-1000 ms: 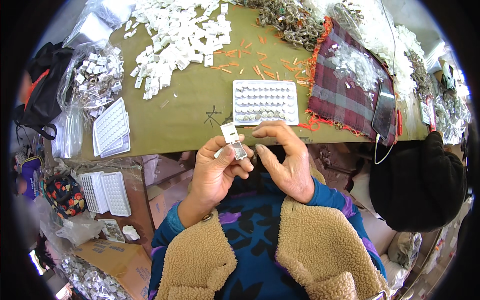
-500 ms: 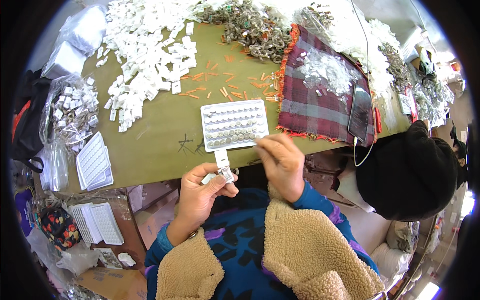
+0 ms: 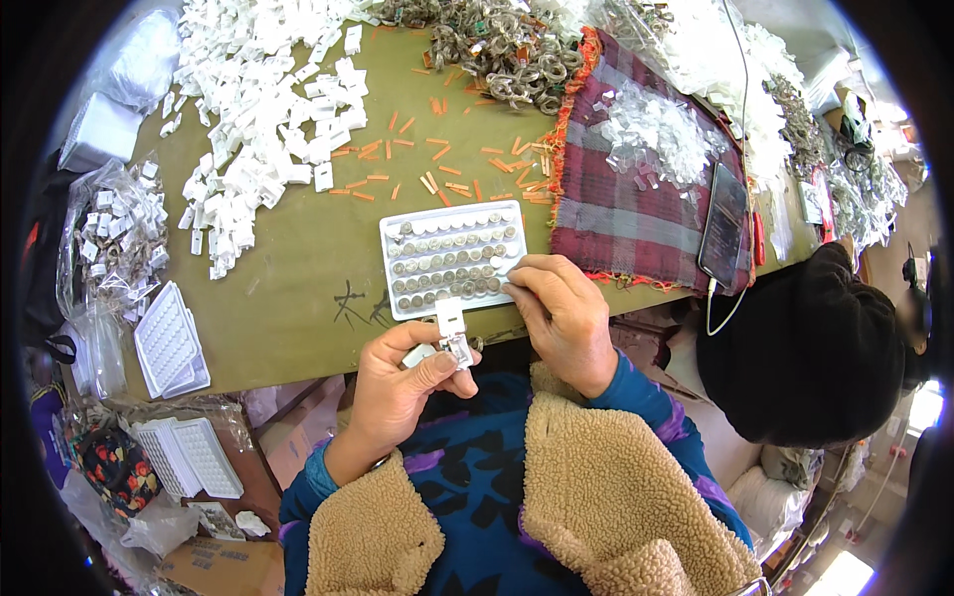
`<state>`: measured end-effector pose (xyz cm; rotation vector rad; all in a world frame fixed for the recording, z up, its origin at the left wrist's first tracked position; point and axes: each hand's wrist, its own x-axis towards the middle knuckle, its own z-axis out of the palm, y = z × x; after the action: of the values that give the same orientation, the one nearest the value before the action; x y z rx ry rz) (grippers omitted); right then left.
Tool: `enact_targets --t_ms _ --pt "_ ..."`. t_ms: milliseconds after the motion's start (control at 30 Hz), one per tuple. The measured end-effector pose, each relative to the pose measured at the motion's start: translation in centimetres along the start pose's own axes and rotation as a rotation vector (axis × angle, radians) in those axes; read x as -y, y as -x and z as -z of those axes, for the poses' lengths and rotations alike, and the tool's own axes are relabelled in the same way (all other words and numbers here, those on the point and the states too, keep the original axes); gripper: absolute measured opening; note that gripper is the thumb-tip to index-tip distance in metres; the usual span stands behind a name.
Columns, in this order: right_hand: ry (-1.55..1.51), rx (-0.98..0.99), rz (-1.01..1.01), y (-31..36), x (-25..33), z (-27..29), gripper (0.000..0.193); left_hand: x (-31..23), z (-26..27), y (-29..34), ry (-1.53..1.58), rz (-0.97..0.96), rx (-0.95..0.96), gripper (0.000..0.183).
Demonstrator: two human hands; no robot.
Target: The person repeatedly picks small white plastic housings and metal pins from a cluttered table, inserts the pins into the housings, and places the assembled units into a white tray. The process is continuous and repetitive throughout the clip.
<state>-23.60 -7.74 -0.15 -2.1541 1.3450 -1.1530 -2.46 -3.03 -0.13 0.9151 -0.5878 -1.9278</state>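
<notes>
My left hand (image 3: 405, 372) is closed around a small white plastic case (image 3: 452, 328), its flap standing up and a see-through or metallic part showing at the front. The fingers partly cover the case. Just beyond lies a white tray (image 3: 389, 253) with rows of round silver button cells (image 3: 445, 260). My right hand (image 3: 564, 316) is at the tray's near right corner, thumb and forefinger pinched together by the rim. Whatever those fingertips hold, if anything, is too small or hidden to make out.
White plastic cases (image 3: 268, 129) are heaped at the far left, with orange strips (image 3: 442, 154) scattered beside them. Coiled grey wires (image 3: 512, 60) lie at the back. A plaid cloth (image 3: 616, 223) carries clear plastic pieces (image 3: 651, 129) and a phone (image 3: 722, 223). Empty trays (image 3: 169, 343) stand left.
The view has shifted, so the tray and table appear farther left and lower. My right hand, smeared by motion before, is now sharper at the tray's corner. My left hand still holds the case.
</notes>
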Motion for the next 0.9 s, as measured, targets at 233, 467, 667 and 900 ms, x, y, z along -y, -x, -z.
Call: enact_targets --t_ms 233,467,667,900 --pt "0.105 0.247 0.182 -0.4 -0.6 0.3 0.037 -0.2 0.1 -0.2 0.079 -0.009 0.028 0.029" --pt "0.116 0.164 0.18 -0.8 0.3 0.5 0.029 0.2 0.3 0.3 0.263 -0.028 0.043 0.023" --pt "-0.262 0.136 0.014 1.1 5.1 -0.2 0.02 1.3 0.3 0.9 0.254 -0.076 0.022 0.026" --pt "-0.272 0.142 0.059 1.7 6.9 -1.0 0.022 1.9 0.9 2.1 0.284 -0.081 0.016 0.022"
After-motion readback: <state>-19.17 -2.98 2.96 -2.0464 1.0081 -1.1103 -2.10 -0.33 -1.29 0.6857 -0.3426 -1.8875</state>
